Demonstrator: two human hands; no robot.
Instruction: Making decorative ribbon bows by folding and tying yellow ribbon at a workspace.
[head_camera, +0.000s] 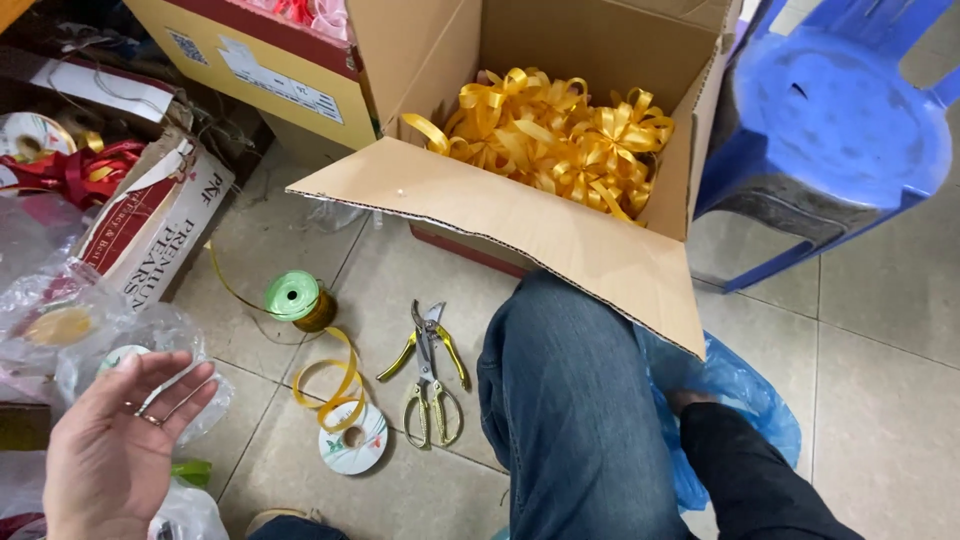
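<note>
- At lower left, the left hand (110, 455) is held palm up, its fingers (175, 385) spread wide and holding nothing; one ring sits on a finger.
- Just beyond those fingertips lies a heap of clear plastic bags (95, 330), with one round spool showing through the plastic.
- Down at lower right, the right hand (690, 402) reaches into a blue plastic bag (745, 400) behind the knee; only a little of it shows, so I cannot tell whether its fingers are wide or closed on something.
- On the tiled floor (880, 420) between the two hands lie three loose things: one white spool (353, 445) with a loop of gold ribbon (335, 385) curling off it, one green-capped spool (297, 298) of gold ribbon lying near it, and two cutting tools, a pair of yellow-handled snips (428, 340) lying across a pair of gold-handled scissors (432, 410).
- One knee in blue jeans (565, 400) rises in the middle, touching the front flap of an open cardboard box (520, 215).
- That one box is filled with many finished gold ribbon bows (560, 135), too many to count.
- Two more boxes stand at upper left: a yellow carton (255, 65) and a white printed box (150, 225) holding red ribbon (70, 170).
- One blue plastic stool (830, 130) stands at upper right, just beside the open box.
</note>
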